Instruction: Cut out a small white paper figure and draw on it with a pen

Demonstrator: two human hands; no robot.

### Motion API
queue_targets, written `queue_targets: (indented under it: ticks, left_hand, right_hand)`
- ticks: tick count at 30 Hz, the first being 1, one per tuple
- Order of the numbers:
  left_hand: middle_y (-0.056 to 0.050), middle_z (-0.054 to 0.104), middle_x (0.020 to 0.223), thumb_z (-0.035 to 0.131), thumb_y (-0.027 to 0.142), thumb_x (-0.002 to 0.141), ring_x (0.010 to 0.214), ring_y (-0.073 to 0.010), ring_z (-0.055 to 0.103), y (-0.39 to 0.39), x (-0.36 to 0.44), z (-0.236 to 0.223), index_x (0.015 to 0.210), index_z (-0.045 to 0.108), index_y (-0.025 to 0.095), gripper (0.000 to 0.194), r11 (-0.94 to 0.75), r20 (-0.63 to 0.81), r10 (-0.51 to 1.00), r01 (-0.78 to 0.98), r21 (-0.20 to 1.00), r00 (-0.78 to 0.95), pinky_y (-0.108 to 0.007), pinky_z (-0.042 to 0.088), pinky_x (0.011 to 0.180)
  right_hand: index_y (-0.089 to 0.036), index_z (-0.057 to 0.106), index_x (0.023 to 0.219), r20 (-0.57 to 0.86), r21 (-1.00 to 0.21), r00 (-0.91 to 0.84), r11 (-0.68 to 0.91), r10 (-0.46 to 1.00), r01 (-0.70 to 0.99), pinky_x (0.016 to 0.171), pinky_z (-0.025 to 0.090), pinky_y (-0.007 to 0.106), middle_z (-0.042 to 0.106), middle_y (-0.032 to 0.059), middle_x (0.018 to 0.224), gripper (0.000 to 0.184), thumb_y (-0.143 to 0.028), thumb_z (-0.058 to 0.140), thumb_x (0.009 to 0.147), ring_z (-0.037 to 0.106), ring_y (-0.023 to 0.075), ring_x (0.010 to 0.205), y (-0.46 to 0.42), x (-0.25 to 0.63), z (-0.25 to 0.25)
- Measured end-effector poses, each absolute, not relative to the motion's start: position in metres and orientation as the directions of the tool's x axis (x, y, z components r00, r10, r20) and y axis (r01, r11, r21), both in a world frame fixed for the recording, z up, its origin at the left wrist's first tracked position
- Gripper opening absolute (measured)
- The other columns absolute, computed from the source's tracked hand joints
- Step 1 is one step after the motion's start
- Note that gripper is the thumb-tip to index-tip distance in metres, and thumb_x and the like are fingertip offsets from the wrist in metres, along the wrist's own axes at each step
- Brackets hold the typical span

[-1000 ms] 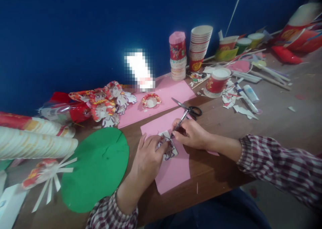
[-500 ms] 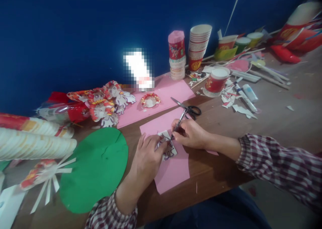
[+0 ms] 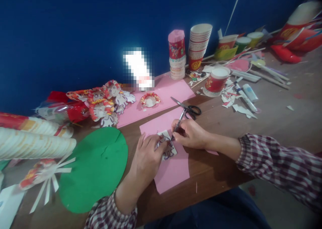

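Pinching the pen (image 3: pixel 181 117) in the right hand (image 3: pixel 191 133), I had its tip at the drawn white card (image 3: pixel 171 151), just left of that grip. Through my remote view, the left hand (image 3: pixel 148 155) lay unclenched over the card's left part, with pink paper (image 3: pixel 174 174) beneath. Black scissors (image 3: pixel 193 111) lay just beyond the right hand's grip.

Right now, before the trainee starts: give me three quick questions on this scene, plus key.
1. Which hand holds the pen?
2. True or false: the left hand touches the white card.
3. The sheet under the card is: A green, B pink, C red.

Key: 1. The right hand. 2. True. 3. B.
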State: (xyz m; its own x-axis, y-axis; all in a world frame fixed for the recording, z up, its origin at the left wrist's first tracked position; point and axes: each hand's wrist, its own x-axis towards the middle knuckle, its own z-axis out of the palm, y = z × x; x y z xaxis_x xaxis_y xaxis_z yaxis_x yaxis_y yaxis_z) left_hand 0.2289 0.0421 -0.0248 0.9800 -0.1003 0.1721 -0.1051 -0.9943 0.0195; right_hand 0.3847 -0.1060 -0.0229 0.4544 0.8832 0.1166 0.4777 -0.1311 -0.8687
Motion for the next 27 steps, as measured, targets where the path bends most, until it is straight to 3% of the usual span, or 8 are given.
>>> queue_targets:
  ticks: [27]
  left_hand:
    - [-0.01,0.06,0.11,0.047,0.012,0.088,0.106,-0.0251,0.054,0.0419,0.2299,-0.0237,0.11,0.062,0.021,0.028,-0.993,0.17,-0.109,-0.115,0.027,0.979,-0.055,0.033,0.102]
  right_hand:
    - [-0.017,0.054,0.077,0.087,-0.868,0.441,-0.149,0.893,0.473,0.048,0.035,0.019,0.052,-0.0047,0.056,0.008,-0.011,0.052,0.072,0.047,0.0083,0.048,-0.1077,0.3839,-0.0255]
